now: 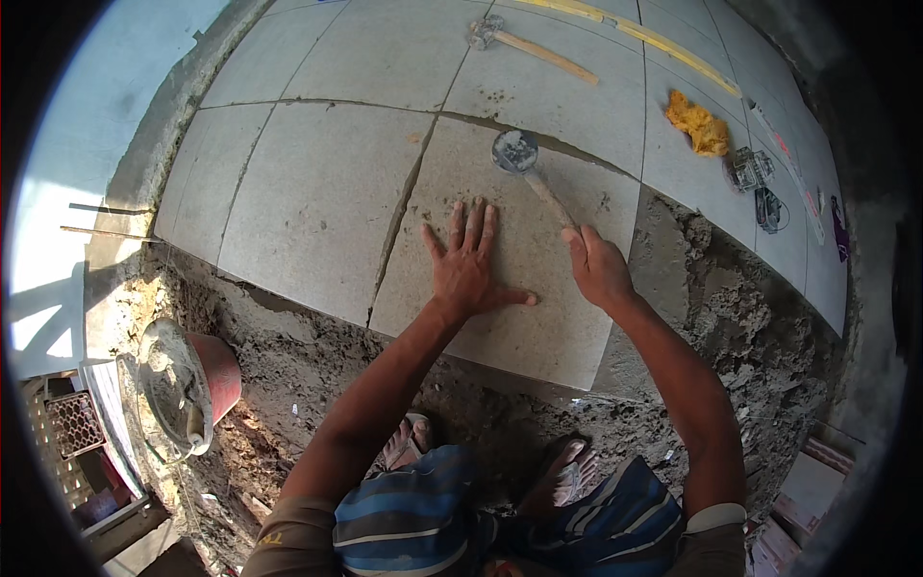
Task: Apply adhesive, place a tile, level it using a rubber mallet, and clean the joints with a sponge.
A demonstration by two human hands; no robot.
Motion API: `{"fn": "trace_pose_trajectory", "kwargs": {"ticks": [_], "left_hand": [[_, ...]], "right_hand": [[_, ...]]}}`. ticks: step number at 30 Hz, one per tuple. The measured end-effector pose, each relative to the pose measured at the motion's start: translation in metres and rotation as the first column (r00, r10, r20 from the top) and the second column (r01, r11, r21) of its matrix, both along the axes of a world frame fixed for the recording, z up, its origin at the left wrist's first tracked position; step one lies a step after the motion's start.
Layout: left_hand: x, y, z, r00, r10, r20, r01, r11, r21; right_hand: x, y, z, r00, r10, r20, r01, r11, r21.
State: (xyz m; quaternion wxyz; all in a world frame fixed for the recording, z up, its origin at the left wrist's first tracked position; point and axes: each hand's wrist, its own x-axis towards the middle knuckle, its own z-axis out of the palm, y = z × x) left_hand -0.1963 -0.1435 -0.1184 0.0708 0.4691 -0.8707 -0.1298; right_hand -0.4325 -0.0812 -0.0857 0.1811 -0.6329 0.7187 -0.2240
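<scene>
A pale square floor tile lies on wet mortar in front of me, its right and near edges bordering bare mortar. My left hand presses flat on this tile with its fingers spread. In my right hand is the wooden handle of a mallet, fingers wrapped round its end. The round, mortar-smeared mallet head is over the tile's far edge, beside the joint; whether it touches the tile I cannot tell.
Beyond lie a second hammer, a yellow straightedge, an orange cloth and a small metal tool on laid tiles. Rough mortar spreads to the right. A red bucket holding a trowel stands at left.
</scene>
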Motion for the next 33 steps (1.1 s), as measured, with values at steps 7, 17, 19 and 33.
{"fn": "trace_pose_trajectory", "kwargs": {"ticks": [7,17,19,33], "left_hand": [[-0.003,-0.003,0.005,1.000,-0.015,-0.026,0.014,1.000,-0.010],[-0.003,-0.001,0.003,1.000,-0.016,-0.008,0.016,1.000,0.012],[0.000,-0.003,0.003,1.000,-0.006,-0.002,0.006,1.000,0.000],[0.001,-0.003,0.001,0.999,-0.035,-0.013,0.035,0.999,-0.005]], "right_hand": [[0.007,-0.027,-0.012,0.999,0.041,0.026,-0.041,0.999,-0.016],[0.018,-0.033,-0.015,0.996,-0.010,0.087,0.016,0.998,-0.064],[0.021,-0.037,-0.017,0.999,0.000,-0.036,0.001,0.999,0.045],[0.012,-0.032,-0.013,0.997,-0.074,0.022,0.074,0.997,0.007]]}}
